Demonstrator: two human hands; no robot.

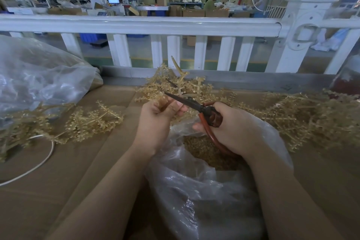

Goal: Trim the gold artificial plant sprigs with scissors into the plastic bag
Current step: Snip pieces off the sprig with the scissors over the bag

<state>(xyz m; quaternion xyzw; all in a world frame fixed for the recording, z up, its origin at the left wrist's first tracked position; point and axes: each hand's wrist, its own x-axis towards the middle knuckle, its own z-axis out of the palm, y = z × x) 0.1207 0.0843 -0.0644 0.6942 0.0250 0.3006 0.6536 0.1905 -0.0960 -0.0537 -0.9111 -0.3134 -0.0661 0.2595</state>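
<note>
Scissors (191, 103) in our gripping right hand (231, 128) point toward ten o'clock, at the sprig (181, 84) pinched by our left hand (157, 117).

Looking forward and down from head height, close over the left hand (155, 121) and right hand (231, 128), taking in the brown table (68, 171) below and the white railing (136, 25) and workshop beyond.

Bright window daylight; wide-angle edges bowed, soft.
</note>
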